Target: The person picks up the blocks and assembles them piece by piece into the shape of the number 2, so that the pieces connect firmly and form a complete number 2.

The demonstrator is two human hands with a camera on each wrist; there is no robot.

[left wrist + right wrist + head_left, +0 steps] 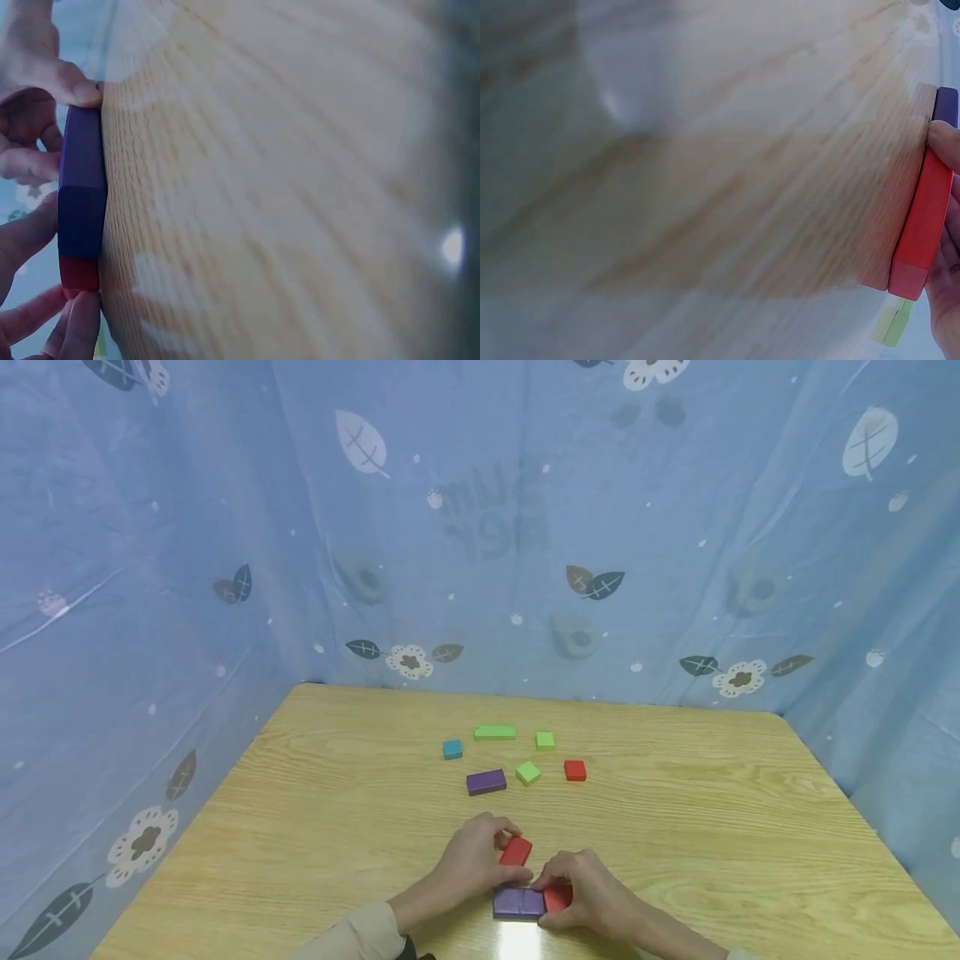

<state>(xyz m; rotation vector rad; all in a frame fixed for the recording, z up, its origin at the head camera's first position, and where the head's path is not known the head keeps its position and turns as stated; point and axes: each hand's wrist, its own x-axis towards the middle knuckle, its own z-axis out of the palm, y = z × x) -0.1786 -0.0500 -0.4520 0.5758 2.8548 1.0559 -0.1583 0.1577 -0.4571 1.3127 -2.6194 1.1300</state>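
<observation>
In the head view my left hand [468, 857] holds a red block [515, 852] between thumb and fingers, tilted just behind a purple block [517, 903]. The purple block lies on the table and shows a line across its middle. My right hand [596, 893] pinches another red block [557, 898] at the purple block's right end; its fingers partly cover that block. The left wrist view has the purple block [81, 169] standing side-on, with a red end [79, 273] beside it between fingertips. In the right wrist view the right thumb overlaps the red block [922, 225].
Farther back on the wooden table [337, 793] lie a second purple block [486, 782], a blue block [452, 750], a long green block [494, 733], two small green blocks [544, 741] and a small red block [575, 771]. A blue patterned curtain [465, 602] surrounds the table.
</observation>
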